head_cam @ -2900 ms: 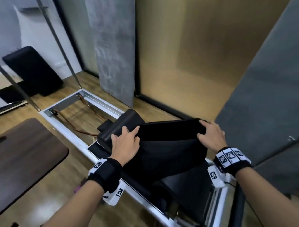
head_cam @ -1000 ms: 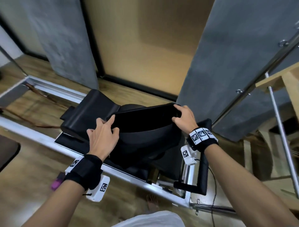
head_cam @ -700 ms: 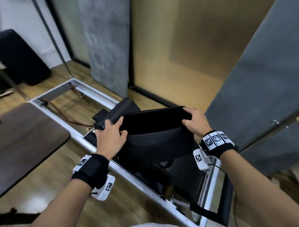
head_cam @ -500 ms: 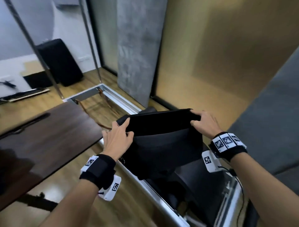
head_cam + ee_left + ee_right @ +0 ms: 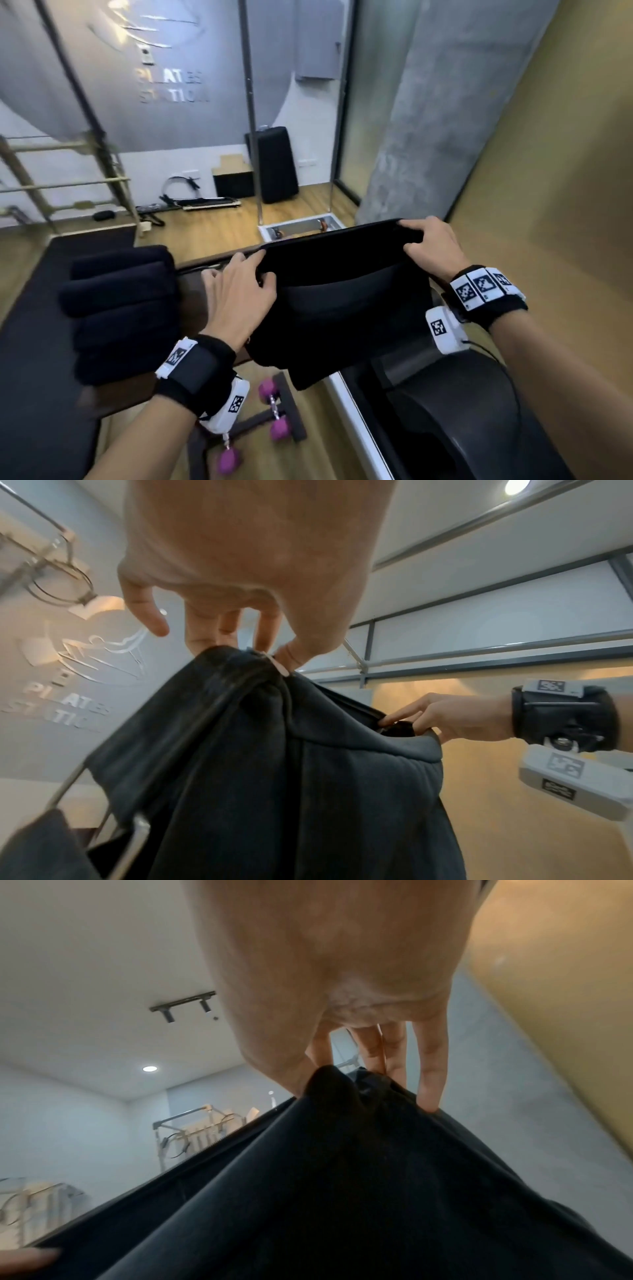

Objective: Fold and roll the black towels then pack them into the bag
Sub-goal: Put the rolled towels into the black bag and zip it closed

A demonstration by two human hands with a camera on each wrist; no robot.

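Note:
A black bag [image 5: 342,308] hangs in the air in the middle of the head view, with its mouth stretched wide. My left hand [image 5: 255,270] pinches the left end of the rim, by the zipper end [image 5: 277,666]. My right hand [image 5: 411,236] pinches the right end of the rim. Both wrist views show fingers curled over the dark fabric [image 5: 342,1191]. Several rolled black towels [image 5: 120,308] lie stacked on the dark wooden table [image 5: 191,291] just left of my left hand. I cannot see inside the bag.
Purple dumbbells [image 5: 274,411] lie on a low stand on the floor under the bag. A black padded machine bed with a metal rail [image 5: 445,428] fills the lower right. A black mat [image 5: 27,342] runs along the left. A concrete pillar [image 5: 411,120] and metal poles stand behind.
Both hands carried the bag leftward, from above the padded machine to beside the table, keeping the same grips on its rim. The rolled towels have come into view.

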